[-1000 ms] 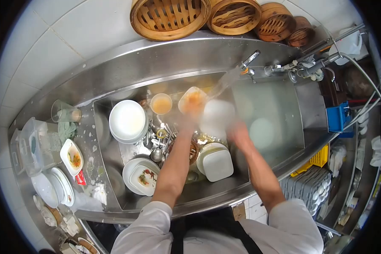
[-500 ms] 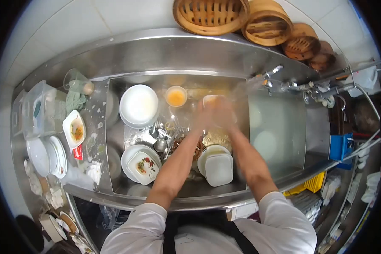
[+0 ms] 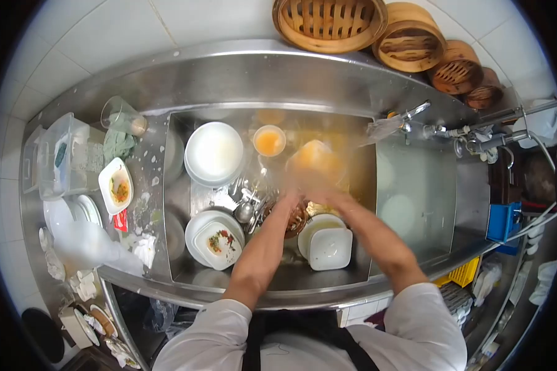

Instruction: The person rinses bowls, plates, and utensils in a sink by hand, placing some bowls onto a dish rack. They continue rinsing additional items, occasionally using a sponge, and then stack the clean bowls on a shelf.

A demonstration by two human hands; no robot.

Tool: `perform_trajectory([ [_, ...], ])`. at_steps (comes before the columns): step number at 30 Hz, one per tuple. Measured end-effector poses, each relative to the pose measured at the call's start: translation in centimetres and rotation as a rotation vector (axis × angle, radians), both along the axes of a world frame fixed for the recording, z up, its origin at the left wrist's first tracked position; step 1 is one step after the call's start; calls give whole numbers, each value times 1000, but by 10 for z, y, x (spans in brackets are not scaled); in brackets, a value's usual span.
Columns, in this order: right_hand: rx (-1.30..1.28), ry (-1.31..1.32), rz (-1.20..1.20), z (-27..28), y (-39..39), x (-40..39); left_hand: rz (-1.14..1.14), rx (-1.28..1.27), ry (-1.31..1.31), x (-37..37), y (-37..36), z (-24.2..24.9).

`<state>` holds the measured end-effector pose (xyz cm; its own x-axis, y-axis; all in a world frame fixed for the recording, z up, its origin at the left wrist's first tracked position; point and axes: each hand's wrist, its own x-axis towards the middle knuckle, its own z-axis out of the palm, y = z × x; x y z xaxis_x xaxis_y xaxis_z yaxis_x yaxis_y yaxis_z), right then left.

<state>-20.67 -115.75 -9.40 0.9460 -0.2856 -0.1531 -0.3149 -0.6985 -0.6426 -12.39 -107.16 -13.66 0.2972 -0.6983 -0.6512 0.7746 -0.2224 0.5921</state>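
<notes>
My left hand [image 3: 296, 182] and my right hand [image 3: 325, 180] are close together over the middle of the steel sink basin [image 3: 185, 275]. Motion smears the fingers of both, so their grip does not show. Just beyond the fingertips is a blurred white and orange thing [image 3: 319, 153] whose kind I cannot make out. A cup of orange liquid [image 3: 269, 142] stands to its left. Below my hands, a brown round container [image 3: 296, 221] is partly hidden by my left forearm. Metal spoons [image 3: 244, 212] lie beside it. A white square bowl [image 3: 330, 249] sits nearest my right forearm.
White bowls [image 3: 214, 151] and a dish with food scraps [image 3: 218, 242] fill the basin's left side. A water-filled basin [image 3: 414, 204] and a tap [image 3: 414, 112] are at the right. Bamboo steamers [image 3: 410, 46] line the back ledge. A plastic tub [image 3: 68, 157] stands left.
My hands have drawn closer to my body and nearer together. Orange liquid has spread over the basin floor beyond them. The camera view has shifted slightly.
</notes>
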Motion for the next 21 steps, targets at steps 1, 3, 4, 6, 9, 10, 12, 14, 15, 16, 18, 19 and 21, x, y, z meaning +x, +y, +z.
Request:
perform_trajectory([
  [1,-133,-10,-137,-9,-6,-7,-23,68,94,1,3,6],
  [3,-336,36,-322,-30,-21,-3,50,-60,9,-20,-5,11],
  [4,-396,97,-366,-29,-21,10,66,-17,-97,-19,-14,8],
  [6,-353,195,-125,-17,-11,-16,25,-47,-15,-6,-4,-4],
  [9,23,416,-91,-78,-46,-36,-95,31,-323,-12,-12,10],
  [10,1,225,-210,-78,-47,-28,-115,51,-554,-10,-29,-29],
  [12,-142,53,-273,-60,-23,-29,-133,32,-694,6,-28,-25],
  [14,-359,268,-142,-35,-35,-33,-140,31,-730,22,-24,-18],
  [15,-421,488,-67,-38,-49,-35,-158,48,-767,19,-17,-17],
  [16,-524,-32,-117,-21,-58,-33,-177,65,-803,16,-10,-17],
  [18,-272,123,15,-11,-41,-4,-127,81,-793,20,-14,-18],
  [19,-135,208,75,-10,-26,0,-124,91,-793,20,-10,-21],
  [21,-102,231,-148,-2,-27,-19,-153,78,-842,26,-12,-25],
])
